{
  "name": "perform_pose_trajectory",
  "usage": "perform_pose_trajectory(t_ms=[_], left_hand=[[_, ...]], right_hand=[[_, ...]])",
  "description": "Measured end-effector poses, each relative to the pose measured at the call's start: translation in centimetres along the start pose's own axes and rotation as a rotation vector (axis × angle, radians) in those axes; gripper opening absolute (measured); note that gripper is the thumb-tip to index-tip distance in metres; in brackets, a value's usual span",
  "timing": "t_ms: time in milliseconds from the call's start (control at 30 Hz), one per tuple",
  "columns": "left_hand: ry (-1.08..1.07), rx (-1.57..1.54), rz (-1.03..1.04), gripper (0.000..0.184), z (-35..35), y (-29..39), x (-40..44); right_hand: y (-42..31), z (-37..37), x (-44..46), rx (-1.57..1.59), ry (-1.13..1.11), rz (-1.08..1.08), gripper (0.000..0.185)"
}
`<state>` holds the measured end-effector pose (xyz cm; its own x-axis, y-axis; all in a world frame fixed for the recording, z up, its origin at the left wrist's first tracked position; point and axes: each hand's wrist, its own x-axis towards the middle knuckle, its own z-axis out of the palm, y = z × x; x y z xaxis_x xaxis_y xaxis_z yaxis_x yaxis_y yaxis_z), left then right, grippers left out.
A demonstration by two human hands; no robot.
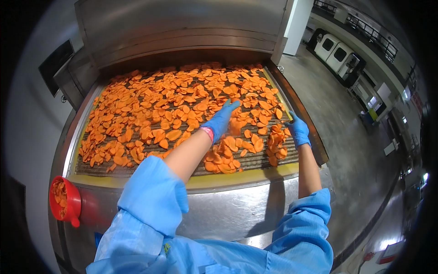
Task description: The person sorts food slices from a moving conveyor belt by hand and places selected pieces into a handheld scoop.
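Observation:
Many thin orange slices (173,134) lie scattered over a ridged metal mesh belt (255,160). My left hand (221,120), in a blue glove with a pink band at the wrist, is over the slices right of the middle. Its fingers are apart and stretched toward the right, with some blurred slices just beside them. My right hand (299,129), also gloved in blue, is at the belt's right edge with its fingers apart, next to a small heap of slices (276,145). Neither hand grips anything that I can see.
A red container (75,198) holding orange pieces sits at the front left corner. A steel hood (182,23) rises behind the belt. Steel ledge (219,210) runs along the front. White machinery (335,52) stands across the floor at right.

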<state>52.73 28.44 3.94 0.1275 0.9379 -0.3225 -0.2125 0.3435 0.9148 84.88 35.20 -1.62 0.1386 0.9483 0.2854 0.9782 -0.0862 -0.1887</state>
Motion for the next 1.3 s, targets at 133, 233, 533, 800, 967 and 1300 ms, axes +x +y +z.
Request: perform_pose_trajectory(t_ms=[133, 233, 533, 800, 967, 1300], left_hand=[[-0.169, 0.404, -0.016, 0.075, -0.9, 1.6, 0.2], [-0.076, 0.662, 0.168, 0.049, -2.2, 2.0, 1.5], [0.089, 1.193, 0.517, 0.034, -8.8, 14.0, -12.4], [0.491, 1.099, 0.534, 0.032, -23.3, 16.0, -36.4], [0.839, 0.756, 0.468, 0.029, -31.1, 8.8, -47.9], [1.069, 0.701, 0.271, 0.024, -40.8, -6.2, -59.9]], right_hand=[[-3.9, -0.2, -2.3, 0.170, -0.031, -0.161, 0.037], [-7.7, 0.0, -4.5, 0.171, -0.088, -0.290, 0.027], [-14.6, 1.6, -8.7, -0.092, -0.381, -0.672, 0.055], [-13.0, 8.9, -6.4, 0.319, -0.357, -0.526, 0.025], [-14.3, 4.0, -4.8, 0.031, -0.328, -0.395, 0.038], [-30.7, 11.4, -13.4, 0.185, -0.301, -1.051, 0.046]])
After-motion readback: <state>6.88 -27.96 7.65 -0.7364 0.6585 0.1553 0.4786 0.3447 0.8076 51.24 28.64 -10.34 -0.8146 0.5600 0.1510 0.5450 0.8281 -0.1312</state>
